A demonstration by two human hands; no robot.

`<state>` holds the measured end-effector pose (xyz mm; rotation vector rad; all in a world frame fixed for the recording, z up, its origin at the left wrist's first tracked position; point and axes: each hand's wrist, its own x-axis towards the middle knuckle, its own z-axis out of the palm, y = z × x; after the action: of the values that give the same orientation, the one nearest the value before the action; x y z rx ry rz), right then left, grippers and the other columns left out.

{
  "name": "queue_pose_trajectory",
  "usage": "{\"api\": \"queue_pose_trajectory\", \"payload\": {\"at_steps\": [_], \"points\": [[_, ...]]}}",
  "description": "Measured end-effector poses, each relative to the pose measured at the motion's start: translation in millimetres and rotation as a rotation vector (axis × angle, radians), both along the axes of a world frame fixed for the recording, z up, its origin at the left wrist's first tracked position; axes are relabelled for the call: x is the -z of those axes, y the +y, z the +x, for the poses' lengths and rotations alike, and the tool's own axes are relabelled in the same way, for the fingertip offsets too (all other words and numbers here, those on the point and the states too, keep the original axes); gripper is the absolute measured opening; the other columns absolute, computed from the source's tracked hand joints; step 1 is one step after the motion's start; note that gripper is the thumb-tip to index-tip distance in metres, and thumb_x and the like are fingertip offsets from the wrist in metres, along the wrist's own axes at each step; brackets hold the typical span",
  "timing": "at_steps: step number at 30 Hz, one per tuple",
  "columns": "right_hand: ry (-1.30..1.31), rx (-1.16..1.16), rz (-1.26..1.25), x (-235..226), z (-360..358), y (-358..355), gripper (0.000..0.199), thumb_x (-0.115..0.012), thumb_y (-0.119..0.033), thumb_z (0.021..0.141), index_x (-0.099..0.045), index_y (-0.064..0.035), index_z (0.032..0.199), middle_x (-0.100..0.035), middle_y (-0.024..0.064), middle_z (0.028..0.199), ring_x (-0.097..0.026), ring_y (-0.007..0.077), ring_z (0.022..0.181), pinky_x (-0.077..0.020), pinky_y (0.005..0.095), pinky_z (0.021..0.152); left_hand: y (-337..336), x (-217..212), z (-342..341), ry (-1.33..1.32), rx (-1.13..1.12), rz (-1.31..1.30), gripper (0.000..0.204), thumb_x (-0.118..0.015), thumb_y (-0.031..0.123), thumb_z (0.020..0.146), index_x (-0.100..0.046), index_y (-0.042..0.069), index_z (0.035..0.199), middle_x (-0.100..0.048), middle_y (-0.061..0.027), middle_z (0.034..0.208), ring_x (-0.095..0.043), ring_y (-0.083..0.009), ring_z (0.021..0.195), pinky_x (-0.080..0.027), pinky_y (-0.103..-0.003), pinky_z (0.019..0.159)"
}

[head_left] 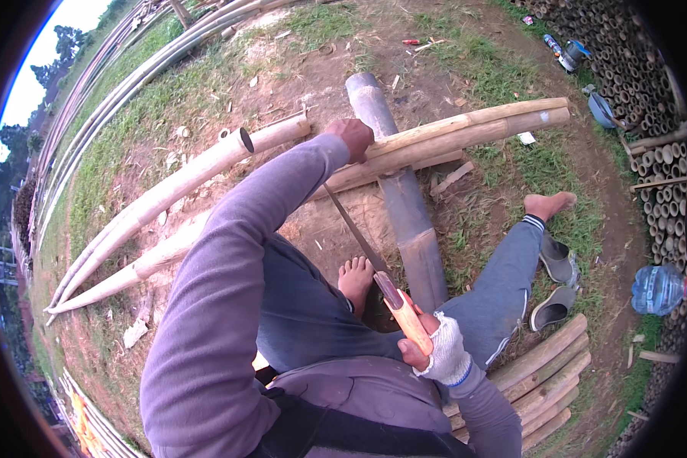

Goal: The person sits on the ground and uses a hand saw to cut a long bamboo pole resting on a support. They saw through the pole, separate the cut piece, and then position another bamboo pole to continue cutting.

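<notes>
My left hand [353, 137] grips pale bamboo poles [466, 131] that lie across a thick grey bamboo log [404, 206]. My right hand [435, 347], in a white glove, is closed on the wooden handle of a long knife [393, 294]. Its dark blade [351, 229] points up toward the poles near my left hand. I sit on the ground, one bare foot [356, 278] by the log, the other [549, 204] stretched to the right.
Long bamboo poles [153, 202] lie at the left on the grass. Cut pole pieces [546, 382] lie under my right arm. Grey sandals [557, 282], a water bottle [659, 288] and stacked bamboo ends [656, 91] are at the right.
</notes>
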<state>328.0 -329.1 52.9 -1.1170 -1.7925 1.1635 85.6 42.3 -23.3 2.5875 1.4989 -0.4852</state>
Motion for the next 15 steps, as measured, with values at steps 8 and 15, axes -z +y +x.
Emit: {"api": "queue_pose_trajectory", "payload": {"at_steps": [8,15], "points": [[0.004,0.082,0.105,77.4,-80.5,30.9,0.044,-0.078,-0.031,0.098,-0.069,0.0010,0.128,-0.069,0.0314,0.113,-0.071,0.0523,0.108,-0.0608,0.0516,0.089,-3.5,-2.3,5.2,-0.022,-0.032,-0.002,0.059,-0.096,0.044,0.082,-0.079,0.030,0.137,-0.081,-0.0074,0.123,-0.077,-0.0292,0.117,-0.061,-0.045,0.099],[-0.004,0.162,0.163,82.3,-93.0,25.3,0.049,-0.076,-0.025,0.100,-0.064,0.0049,0.137,-0.071,0.0315,0.120,-0.070,0.0496,0.115,-0.0569,0.0492,0.105,-1.7,1.8,-2.9,-0.092,-0.020,-0.024,0.060,-0.095,0.042,0.083,-0.078,0.028,0.138,-0.082,-0.0083,0.122,-0.077,-0.0301,0.118,-0.061,-0.045,0.101]]}}
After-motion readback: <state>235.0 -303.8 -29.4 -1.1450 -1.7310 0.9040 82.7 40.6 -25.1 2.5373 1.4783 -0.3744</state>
